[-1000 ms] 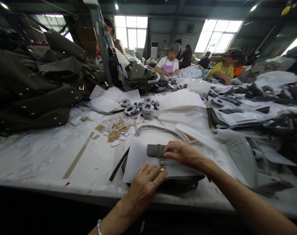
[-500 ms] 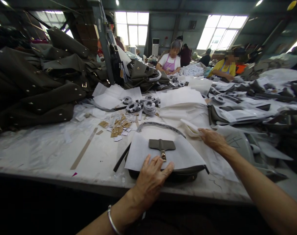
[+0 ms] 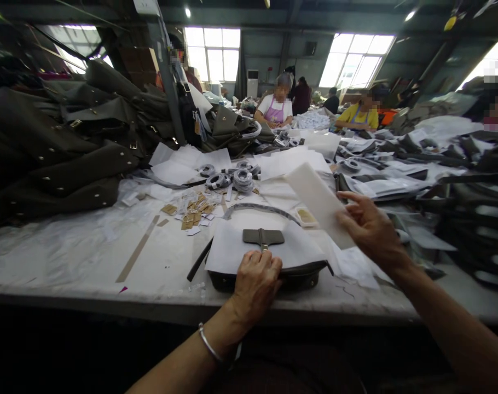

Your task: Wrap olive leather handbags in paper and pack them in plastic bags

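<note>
A dark olive handbag [image 3: 263, 279] lies on the table in front of me, with a white sheet [image 3: 228, 249] over its front. Its tab [image 3: 253, 236] with a metal clasp shows on top of that sheet, and the wrapped handle [image 3: 269, 208] arches behind. My left hand [image 3: 257, 276] is closed at the bag's front edge, fingers bent over the lower end of the clasp and hiding it. To the right, my right hand [image 3: 370, 230] pinches a separate thin white sheet [image 3: 317, 202], raised and tilted above the table.
A small white dish [image 3: 306, 216] sits behind the bag. Brown and white tags [image 3: 197, 210] and coiled wrapped straps [image 3: 243, 179] lie farther back. Piled bags [image 3: 68, 158] rise at left, more [image 3: 479, 230] at right. Co-workers [image 3: 276, 106] sit across the table.
My right hand has lifted the white sheet off the stack, and the small dish now shows. My left fingers have moved up over the clasp and curled. The camera view has turned slightly right.
</note>
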Motion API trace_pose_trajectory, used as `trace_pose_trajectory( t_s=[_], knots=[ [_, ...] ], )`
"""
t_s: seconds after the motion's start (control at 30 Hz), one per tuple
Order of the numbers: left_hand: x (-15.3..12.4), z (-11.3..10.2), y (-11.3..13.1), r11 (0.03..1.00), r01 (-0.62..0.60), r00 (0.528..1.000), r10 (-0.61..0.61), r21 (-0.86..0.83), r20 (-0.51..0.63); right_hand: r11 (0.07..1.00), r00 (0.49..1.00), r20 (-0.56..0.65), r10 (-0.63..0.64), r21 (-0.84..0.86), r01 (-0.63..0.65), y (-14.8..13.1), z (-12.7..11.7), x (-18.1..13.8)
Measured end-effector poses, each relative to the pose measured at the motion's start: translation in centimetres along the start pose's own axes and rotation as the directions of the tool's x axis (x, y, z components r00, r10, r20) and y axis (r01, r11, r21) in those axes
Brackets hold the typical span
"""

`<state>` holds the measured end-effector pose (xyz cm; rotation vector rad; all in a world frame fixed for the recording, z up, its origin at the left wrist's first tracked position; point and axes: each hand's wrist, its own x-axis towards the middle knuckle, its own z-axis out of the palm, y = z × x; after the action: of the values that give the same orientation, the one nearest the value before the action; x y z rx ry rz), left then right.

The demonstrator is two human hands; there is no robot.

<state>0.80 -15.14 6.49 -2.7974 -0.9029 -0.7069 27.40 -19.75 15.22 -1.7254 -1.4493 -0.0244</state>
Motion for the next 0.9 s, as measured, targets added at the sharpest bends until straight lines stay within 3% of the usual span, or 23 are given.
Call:
trace_pose_trajectory(
  t_s=[0.03,0.1,0.17,0.2,0.33,0.47,0.7,0.8,0.9],
  knots=[
    [0.0,0.2,0.1,1.000,0.003,1.000,-0.003,0.014,-0.012,0.985,0.987,0.012,-0.161,-0.057,0.161,-1.0,0.2,-0.9],
    [-0.2,1.0,0.1,0.999,-0.008,0.998,0.011,0.052,-0.057,0.862,0.881,0.067,-0.469,-0.185,0.473,-2.9,1.2,-2.4],
    [-0.6,1.8,0.1,0.995,-0.031,0.993,0.041,0.093,-0.109,0.724,0.769,0.126,-0.627,-0.271,0.635,-4.7,2.6,-3.3],
    [-0.7,2.2,0.1,0.993,-0.038,0.990,0.052,0.109,-0.131,0.685,0.742,0.147,-0.654,-0.300,0.664,-5.5,3.5,-3.6],
    [-1.5,2.9,0.3,0.994,-0.021,0.983,0.040,0.104,-0.179,0.632,0.715,0.319,-0.622,-0.333,0.699,-6.8,6.9,-4.7],
    [-3.2,2.8,0.1,0.999,-0.027,0.977,0.036,0.046,-0.212,0.688,0.709,0.467,-0.529,-0.253,0.680,-5.5,8.9,-6.2],
    [-5.2,-0.1,-1.3,0.972,-0.232,0.934,0.211,-0.040,-0.286,0.717,0.674,0.534,-0.510,-0.168,0.676,-4.4,9.8,-7.7],
    [-4.1,-0.7,-1.8,0.985,-0.160,0.958,0.172,0.068,-0.229,0.745,0.680,0.546,-0.489,-0.145,0.651,-4.7,9.7,-7.6],
    [-2.9,0.1,-2.5,0.983,-0.094,0.986,0.113,0.160,-0.119,0.771,0.655,0.604,-0.454,-0.102,0.629,-4.8,8.5,-6.3]
  ],
)
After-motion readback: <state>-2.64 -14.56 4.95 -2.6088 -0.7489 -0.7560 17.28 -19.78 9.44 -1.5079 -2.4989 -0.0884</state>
